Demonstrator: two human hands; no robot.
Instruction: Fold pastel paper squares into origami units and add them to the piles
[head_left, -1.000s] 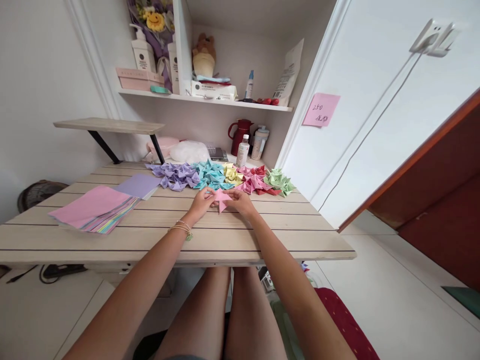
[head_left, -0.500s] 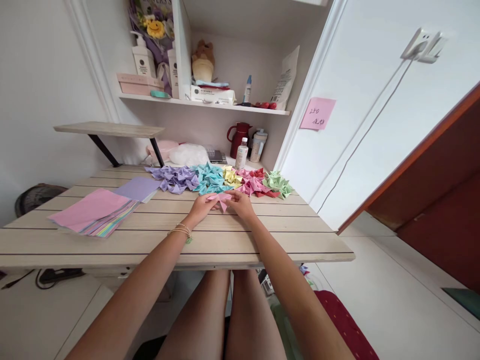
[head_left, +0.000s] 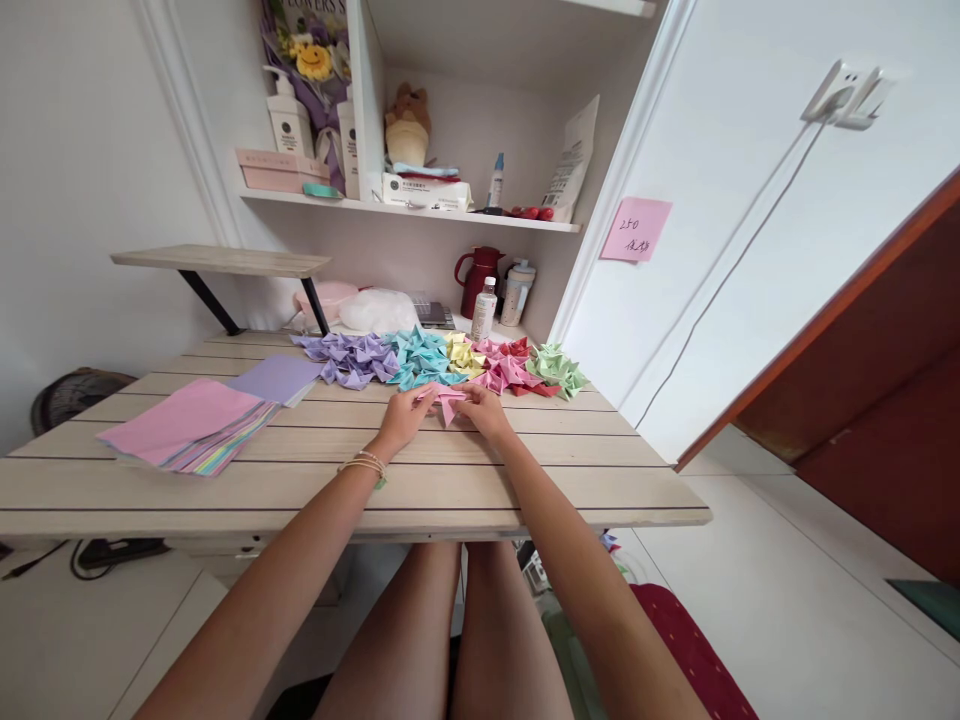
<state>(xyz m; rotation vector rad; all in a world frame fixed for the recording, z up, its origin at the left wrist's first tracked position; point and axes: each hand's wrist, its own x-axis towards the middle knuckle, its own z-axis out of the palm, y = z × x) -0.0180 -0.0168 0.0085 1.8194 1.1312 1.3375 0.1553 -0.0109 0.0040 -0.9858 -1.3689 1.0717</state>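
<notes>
A partly folded sheet of pink origami paper point(head_left: 448, 405) is between my two hands, a pointed flap hanging down in its middle. My left hand point(head_left: 405, 417) pinches its left end, a beaded bracelet around the wrist. At the opposite end, the fingers of my right hand point(head_left: 484, 408) close on the paper. Just behind my hands lie several folded paper pieces grouped by colour: purple point(head_left: 354, 358), blue point(head_left: 420, 357), yellow point(head_left: 465, 354), pink and red point(head_left: 506, 368), and green point(head_left: 556, 370).
A fanned stack of coloured paper point(head_left: 187, 425) and purple sheets point(head_left: 276, 379) lie on the left of the slatted table point(head_left: 450, 485). A small raised shelf point(head_left: 221, 260) stands at the back left. Behind the folded pieces are a bottle point(head_left: 484, 308) and a red jug point(head_left: 477, 275).
The pink paper has shifted slightly, and its middle flap now hangs more plainly downward. Both hands keep their hold, with small finger movements.
</notes>
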